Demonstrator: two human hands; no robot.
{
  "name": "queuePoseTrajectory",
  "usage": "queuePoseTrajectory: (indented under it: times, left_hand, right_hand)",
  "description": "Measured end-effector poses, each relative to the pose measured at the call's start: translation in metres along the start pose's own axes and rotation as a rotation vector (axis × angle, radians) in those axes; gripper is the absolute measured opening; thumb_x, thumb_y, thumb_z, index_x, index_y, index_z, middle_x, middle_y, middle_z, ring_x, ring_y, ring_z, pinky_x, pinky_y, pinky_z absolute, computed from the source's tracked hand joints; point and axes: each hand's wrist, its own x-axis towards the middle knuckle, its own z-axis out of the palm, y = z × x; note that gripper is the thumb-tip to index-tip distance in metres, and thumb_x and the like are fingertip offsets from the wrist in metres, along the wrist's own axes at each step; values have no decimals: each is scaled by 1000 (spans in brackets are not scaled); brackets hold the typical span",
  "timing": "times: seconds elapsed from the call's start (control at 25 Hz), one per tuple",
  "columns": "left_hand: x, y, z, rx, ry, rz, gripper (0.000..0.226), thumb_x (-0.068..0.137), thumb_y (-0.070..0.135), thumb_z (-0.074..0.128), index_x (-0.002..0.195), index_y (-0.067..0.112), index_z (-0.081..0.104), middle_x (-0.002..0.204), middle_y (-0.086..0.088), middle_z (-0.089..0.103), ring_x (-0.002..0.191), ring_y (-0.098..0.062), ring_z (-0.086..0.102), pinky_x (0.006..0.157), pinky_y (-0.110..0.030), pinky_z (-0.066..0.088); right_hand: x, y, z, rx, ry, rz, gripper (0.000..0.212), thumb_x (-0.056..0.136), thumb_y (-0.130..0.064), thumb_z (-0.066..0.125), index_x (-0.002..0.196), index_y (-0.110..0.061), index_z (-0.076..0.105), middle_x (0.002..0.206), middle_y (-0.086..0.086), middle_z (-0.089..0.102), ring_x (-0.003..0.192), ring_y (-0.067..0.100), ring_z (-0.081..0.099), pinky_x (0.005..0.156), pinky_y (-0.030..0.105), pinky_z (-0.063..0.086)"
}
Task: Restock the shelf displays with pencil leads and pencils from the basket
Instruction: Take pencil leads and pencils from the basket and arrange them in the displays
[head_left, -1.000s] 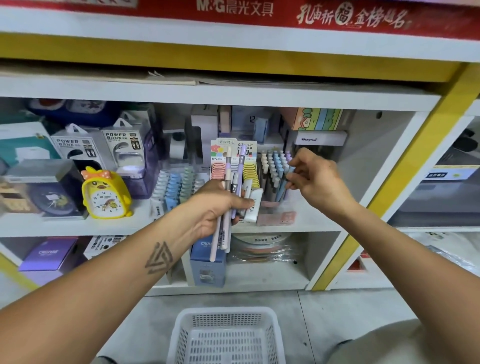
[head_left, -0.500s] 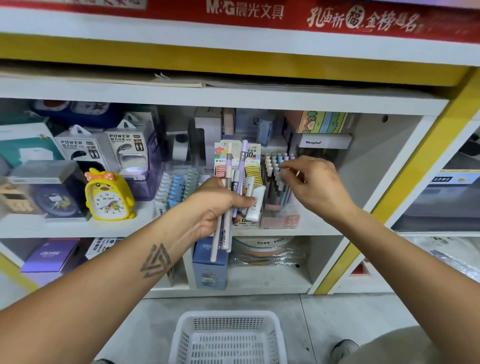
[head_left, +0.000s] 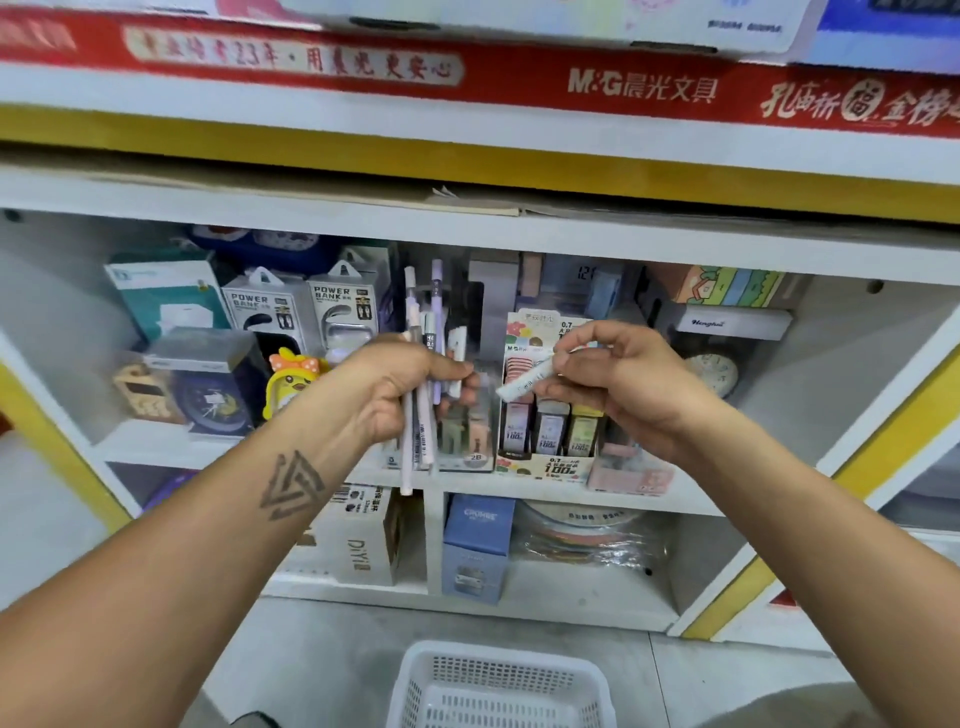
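On the banner (head_left: 639, 88) above the shelf (head_left: 519, 488) I read "M&G" with Chinese characters. Two boxes (head_left: 306, 306) at the back say "POWER BANK"; a grey box (head_left: 727, 325) reads "Henghui", and below are a blue "CROMBE" box (head_left: 478, 545) and a white "DIYI" box (head_left: 363, 551). The lead display (head_left: 550, 415) shows "0.7", "100" and "M&G", with three lead cases in front. My left hand (head_left: 395, 384) grips a bunch of pencils (head_left: 421, 364) upright, four or five, I cannot tell exactly. My right hand (head_left: 618, 374) pinches one white lead tube (head_left: 524, 379) just before the display. One white basket (head_left: 498, 686) sits on the floor below.
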Motion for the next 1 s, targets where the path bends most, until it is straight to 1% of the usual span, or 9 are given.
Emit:
queuePoseTrajectory:
  times: [0.08, 0.16, 0.28, 0.4, 0.52, 0.56, 0.68, 0.8, 1.0]
  left_hand:
    - [-4, 9, -21, -19, 21, -19, 6, 89, -4, 61, 93, -2, 64, 79, -12, 72, 61, -17, 69, 47, -20, 49]
    - [-6, 14, -37, -31, 42, -17, 5, 90, -5, 60, 90, -1, 63, 81, -13, 70, 65, -18, 68, 57, -24, 47]
    - [-9, 16, -54, -30, 48, -27, 5, 90, -6, 59, 89, -3, 63, 81, -15, 69, 62, -20, 67, 66, -27, 46]
    - [-8, 16, -69, -5, 58, -45, 9, 88, -7, 61, 97, -7, 64, 81, -16, 69, 62, -21, 66, 52, -25, 52]
    - [-5, 15, -79, 1, 79, -83, 6, 89, -6, 61, 93, -7, 66, 75, -15, 70, 55, -19, 67, 42, -20, 51]
    - [-4, 15, -81, 5, 77, -95, 6, 89, -5, 61, 88, -5, 66, 71, -13, 71, 52, -18, 67, 41, -19, 49]
    - [1, 14, -84, 13, 76, -115, 10, 90, -4, 60, 82, -2, 66, 64, -9, 71, 50, -16, 68, 42, -17, 48]
    - [6, 11, -86, 8, 79, -132, 11, 92, -3, 58, 84, -2, 65, 64, -8, 70, 51, -15, 68, 41, -16, 46]
    - [8, 9, -86, 24, 86, -147, 16, 92, -1, 59, 79, 0, 66, 62, -7, 70, 49, -13, 67, 42, -16, 47]
  right_hand:
    - [9, 0, 14, 39, -44, 33, 5, 92, 7, 61, 96, 4, 62, 101, 31, 70, 92, 43, 73, 71, 26, 61]
    - [21, -2, 25, 13, -52, 31, 6, 92, 9, 59, 93, 5, 64, 101, 31, 70, 93, 39, 73, 72, 27, 61]
    - [41, -4, 37, -360, -77, -103, 15, 88, 12, 62, 88, -1, 70, 95, 18, 76, 94, 31, 74, 79, 31, 60]
    - [57, -2, 49, -733, -111, -232, 27, 84, 11, 68, 87, -15, 73, 88, 2, 77, 91, 16, 73, 80, 32, 58]
    - [73, 5, 60, -862, -77, -256, 37, 86, 12, 64, 84, -24, 72, 85, -1, 74, 73, 3, 66, 60, 16, 51]
    - [78, 8, 62, -857, -48, -249, 38, 87, 11, 63, 85, -25, 72, 87, 1, 73, 70, 1, 65, 59, 14, 50]
    - [96, 16, 70, -958, 82, -315, 25, 91, -2, 68, 102, -24, 75, 97, 3, 74, 80, 15, 71, 75, 32, 61]
    - [113, 26, 79, -1119, 141, -474, 27, 95, -8, 63, 119, -20, 68, 103, 8, 73, 85, 22, 71, 81, 40, 60]
    - [133, 39, 99, -1186, 127, -542, 18, 93, -10, 63, 110, -16, 67, 95, 12, 72, 86, 28, 69, 80, 40, 58]
